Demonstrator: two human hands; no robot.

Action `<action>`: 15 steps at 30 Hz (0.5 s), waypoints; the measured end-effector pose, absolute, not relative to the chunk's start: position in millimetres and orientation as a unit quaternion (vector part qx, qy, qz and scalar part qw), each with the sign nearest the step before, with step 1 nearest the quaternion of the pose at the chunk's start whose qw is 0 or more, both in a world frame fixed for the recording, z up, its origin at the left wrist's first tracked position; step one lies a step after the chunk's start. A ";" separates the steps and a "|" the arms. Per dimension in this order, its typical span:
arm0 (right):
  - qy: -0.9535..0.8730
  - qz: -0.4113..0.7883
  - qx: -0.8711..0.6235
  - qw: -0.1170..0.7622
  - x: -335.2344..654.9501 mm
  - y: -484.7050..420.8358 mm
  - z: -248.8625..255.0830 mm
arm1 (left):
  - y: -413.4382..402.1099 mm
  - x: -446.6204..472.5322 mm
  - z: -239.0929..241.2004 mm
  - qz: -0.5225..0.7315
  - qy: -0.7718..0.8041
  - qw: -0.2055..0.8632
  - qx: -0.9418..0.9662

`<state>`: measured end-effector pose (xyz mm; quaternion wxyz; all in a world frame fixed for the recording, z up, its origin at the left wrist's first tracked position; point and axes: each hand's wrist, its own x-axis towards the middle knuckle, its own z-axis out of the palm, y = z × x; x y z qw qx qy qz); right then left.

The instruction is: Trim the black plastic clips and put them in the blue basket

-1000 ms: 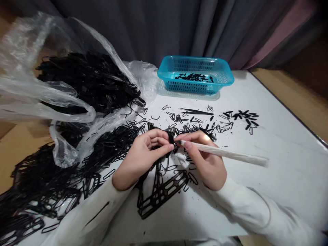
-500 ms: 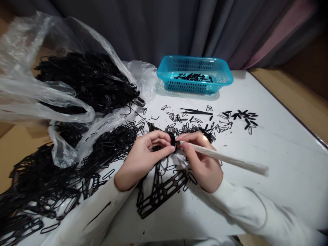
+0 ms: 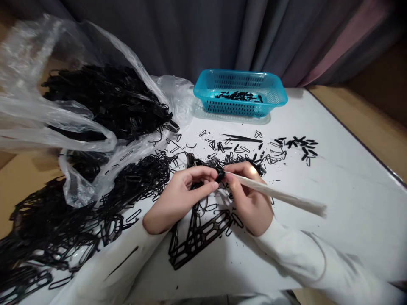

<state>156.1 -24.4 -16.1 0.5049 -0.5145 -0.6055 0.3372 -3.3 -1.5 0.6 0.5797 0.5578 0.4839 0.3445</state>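
My left hand (image 3: 182, 197) is closed, thumb and fingers pinching a small black piece (image 3: 220, 174) whose exact kind I cannot make out. Close against it, my right hand (image 3: 252, 203) grips a long, flat, whitish stick-like tool (image 3: 286, 198). The tool's tip points at the black piece and is hidden by the fingers. Beneath both hands lies a web of black cut-out strips (image 3: 203, 241) with long oval slots, along with thin black loops.
A blue perforated basket (image 3: 276, 98) holding small black pieces stands at the back. Black tweezers (image 3: 243, 138) lie before it. Small black pieces (image 3: 300, 144) are grouped at right. At left, a clear plastic bag (image 3: 79, 190) spills black strips (image 3: 104, 101) onto the white table (image 3: 318, 237).
The black piece between my fingers has turned from upright to tilted. My right hand has shifted slightly left with the whitish tool. The whole view has shifted a little.
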 end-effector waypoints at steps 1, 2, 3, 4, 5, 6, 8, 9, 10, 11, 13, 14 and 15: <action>-0.608 0.336 -0.515 0.502 156.4 -24.3 -15.8 | -1.8 -3.3 1.5 0.332 0.483 0.583 0.563; -0.611 0.334 -0.516 0.499 156.9 -24.2 -15.7 | -2.0 -3.1 2.6 0.322 0.482 0.584 0.568; -0.612 0.334 -0.517 0.496 157.4 -24.0 -15.7 | -2.0 -2.9 3.8 0.314 0.481 0.584 0.573; -0.613 0.334 -0.518 0.495 158.1 -23.7 -16.0 | -2.1 -2.6 5.0 0.309 0.479 0.584 0.578; -0.613 0.337 -0.518 0.493 158.8 -23.3 -16.3 | -2.1 -2.2 6.0 0.304 0.477 0.584 0.583; -0.613 0.341 -0.517 0.490 159.4 -22.8 -16.8 | -2.0 -1.9 6.7 0.298 0.474 0.582 0.590; -0.613 0.351 -0.515 0.486 160.2 -21.8 -17.7 | -2.0 -1.5 6.9 0.289 0.471 0.572 0.606; -0.613 0.355 -0.512 0.486 160.2 -21.3 -18.1 | -2.0 -1.3 6.2 0.287 0.472 0.563 0.614; -0.613 0.359 -0.509 0.486 160.0 -20.8 -18.4 | -2.0 -1.3 5.1 0.289 0.475 0.554 0.620; -0.611 0.363 -0.505 0.489 159.7 -20.5 -18.5 | -2.0 -1.4 3.5 0.294 0.480 0.543 0.624; -0.602 0.376 -0.493 0.504 158.8 -20.6 -18.1 | -1.9 -1.7 0.1 0.313 0.489 0.519 0.627; -0.594 0.382 -0.485 0.516 158.5 -21.0 -17.5 | -1.8 -1.9 -1.4 0.323 0.494 0.509 0.627; -0.590 0.384 -0.475 0.529 158.4 -21.8 -16.6 | -1.6 -2.0 -2.6 0.332 0.498 0.502 0.625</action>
